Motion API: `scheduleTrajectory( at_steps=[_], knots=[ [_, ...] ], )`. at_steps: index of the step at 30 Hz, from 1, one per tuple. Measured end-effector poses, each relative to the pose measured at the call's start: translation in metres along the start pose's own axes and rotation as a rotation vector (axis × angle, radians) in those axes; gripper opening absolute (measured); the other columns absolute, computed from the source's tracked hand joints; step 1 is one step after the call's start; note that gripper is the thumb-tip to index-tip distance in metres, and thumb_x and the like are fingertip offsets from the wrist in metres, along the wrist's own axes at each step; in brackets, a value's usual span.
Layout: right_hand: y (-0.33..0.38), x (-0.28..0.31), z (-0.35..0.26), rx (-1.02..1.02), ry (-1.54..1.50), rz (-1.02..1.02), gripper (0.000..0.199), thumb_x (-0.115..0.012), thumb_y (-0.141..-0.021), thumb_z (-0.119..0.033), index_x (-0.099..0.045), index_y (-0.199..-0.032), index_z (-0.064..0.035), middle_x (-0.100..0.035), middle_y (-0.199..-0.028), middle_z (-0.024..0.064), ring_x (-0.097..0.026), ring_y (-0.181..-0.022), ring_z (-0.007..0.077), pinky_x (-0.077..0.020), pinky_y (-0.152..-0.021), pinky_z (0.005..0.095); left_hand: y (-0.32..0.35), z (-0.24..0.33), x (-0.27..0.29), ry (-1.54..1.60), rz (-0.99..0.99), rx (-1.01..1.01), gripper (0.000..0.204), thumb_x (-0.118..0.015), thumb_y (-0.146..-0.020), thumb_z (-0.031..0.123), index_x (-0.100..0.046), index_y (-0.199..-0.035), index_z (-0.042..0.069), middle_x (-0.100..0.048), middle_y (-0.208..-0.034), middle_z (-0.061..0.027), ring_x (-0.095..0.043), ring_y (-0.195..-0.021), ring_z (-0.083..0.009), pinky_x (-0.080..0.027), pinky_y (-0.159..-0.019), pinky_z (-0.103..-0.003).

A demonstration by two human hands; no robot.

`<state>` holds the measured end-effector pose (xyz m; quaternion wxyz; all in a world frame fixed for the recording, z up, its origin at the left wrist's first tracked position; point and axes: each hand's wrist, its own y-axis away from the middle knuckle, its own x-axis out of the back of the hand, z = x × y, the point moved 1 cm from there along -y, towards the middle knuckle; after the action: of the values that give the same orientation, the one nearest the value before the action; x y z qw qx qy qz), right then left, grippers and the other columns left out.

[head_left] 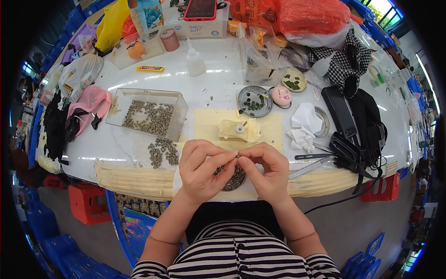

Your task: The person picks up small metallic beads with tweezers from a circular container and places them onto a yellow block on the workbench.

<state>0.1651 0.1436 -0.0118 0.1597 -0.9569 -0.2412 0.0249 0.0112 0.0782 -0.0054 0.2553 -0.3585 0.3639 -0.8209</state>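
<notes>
A tiny grey-brown piece (238, 156), its shape too small to make out, is held over a round dish (245, 181) of similar pieces (236, 178), the left grip (202, 169) and right grip (265, 171) both pinching it. Just beyond stands 1 yellowish block (227, 132) with a small peg (241, 127); leftward on the white surface (216, 83) lie a loose pile (161, 152) and a clear tray (180, 116) of grey-brown pieces (149, 117)

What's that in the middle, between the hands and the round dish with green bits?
A lumpy, pale yellow block sits between the hands and the round dish. You can see it in the head view.
</notes>
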Motion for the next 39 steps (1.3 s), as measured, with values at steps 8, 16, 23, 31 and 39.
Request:
scheduleTrajectory(
  at_steps=[8,16,23,31,39],
  knots=[
    [0.0005,-0.0019,-0.0071,0.348,0.25,0.002,0.026,-0.079,-0.079,0.006,-0.076,-0.104,0.001,-0.07,-0.089,0.01,-0.067,-0.073,0.0164,-0.0528,-0.064,0.0262,0.0006,-0.0026,-0.0004,-0.018,-0.002,0.062,0.028,-0.082,-0.065,0.0,-0.076,-0.09,0.009,-0.066,-0.08,-0.0014,-0.059,-0.077,-0.0222,-0.047,-0.067,-0.033],
    [0.0013,-0.0032,-0.0074,0.236,0.26,0.012,0.027,-0.076,-0.082,0.005,-0.076,-0.108,0.0014,-0.071,-0.091,0.0113,-0.068,-0.078,0.0176,-0.0532,-0.069,0.0265,0.0007,-0.0026,-0.0005,-0.01,0.024,0.067,0.028,-0.082,-0.066,0.0,-0.077,-0.092,0.009,-0.066,-0.08,-0.0013,-0.059,-0.077,-0.022,-0.047,-0.067,-0.033],
    [0.0003,0.0008,-0.0021,0.053,0.105,-0.049,0.019,-0.074,-0.085,0.002,-0.074,-0.104,0.0035,-0.07,-0.091,0.0111,-0.066,-0.082,0.0167,-0.0529,-0.072,0.0265,0.0009,0.0,0.0003,0.013,-0.004,-0.003,0.028,-0.082,-0.067,-0.003,-0.076,-0.094,0.006,-0.066,-0.082,-0.0026,-0.059,-0.077,-0.0214,-0.047,-0.069,-0.033],
    [0.0011,0.0027,-0.0074,0.315,0.207,-0.017,0.024,-0.078,-0.081,0.003,-0.077,-0.105,0.0004,-0.07,-0.089,0.0102,-0.067,-0.074,0.0158,-0.0531,-0.065,0.0259,0.0003,-0.002,-0.0006,-0.014,0.01,0.039,0.029,-0.083,-0.064,-0.001,-0.077,-0.091,0.008,-0.067,-0.082,-0.0006,-0.059,-0.077,-0.0215,-0.047,-0.067,-0.032],
    [-0.0007,0.0,-0.0041,0.291,0.256,0.017,0.025,-0.078,-0.082,0.003,-0.076,-0.107,0.0014,-0.07,-0.09,0.0099,-0.067,-0.074,0.0158,-0.0532,-0.065,0.0259,0.0005,-0.0012,-0.0002,0.003,0.025,0.051,0.029,-0.083,-0.064,-0.001,-0.077,-0.091,0.009,-0.066,-0.081,-0.0005,-0.059,-0.078,-0.021,-0.047,-0.067,-0.032]
  ],
)
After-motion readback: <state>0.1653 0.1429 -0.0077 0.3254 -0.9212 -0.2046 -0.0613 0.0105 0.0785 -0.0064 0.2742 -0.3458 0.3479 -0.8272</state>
